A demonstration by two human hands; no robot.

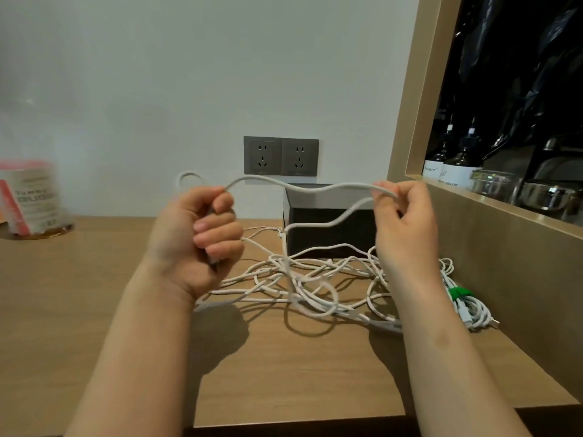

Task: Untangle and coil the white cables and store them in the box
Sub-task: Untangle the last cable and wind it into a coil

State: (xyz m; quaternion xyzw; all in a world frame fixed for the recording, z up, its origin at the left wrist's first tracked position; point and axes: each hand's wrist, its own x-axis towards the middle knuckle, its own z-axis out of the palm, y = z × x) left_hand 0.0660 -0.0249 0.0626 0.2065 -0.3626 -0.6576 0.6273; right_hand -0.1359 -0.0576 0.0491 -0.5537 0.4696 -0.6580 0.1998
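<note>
We're stretching one cable (299, 186) taut in front of the box (331, 228), likely to lift it clear of the tangle (315, 279) lying on the surface (94, 294) just before the box. Our left hand (202, 238) is clamping its fingers round a gathered loop, while our right hand (407, 222) is pinching the strand, seemingly feeding slack. A tied bundle (467, 307) is lying right of the box.

Left hand (202, 234) and right hand (407, 222) hold white cable (303, 187) above tangle (315, 285).

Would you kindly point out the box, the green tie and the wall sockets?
box (315, 237): head view, front wall.
green tie (457, 293): head view, its middle.
wall sockets (262, 155): head view, left plate.
</note>
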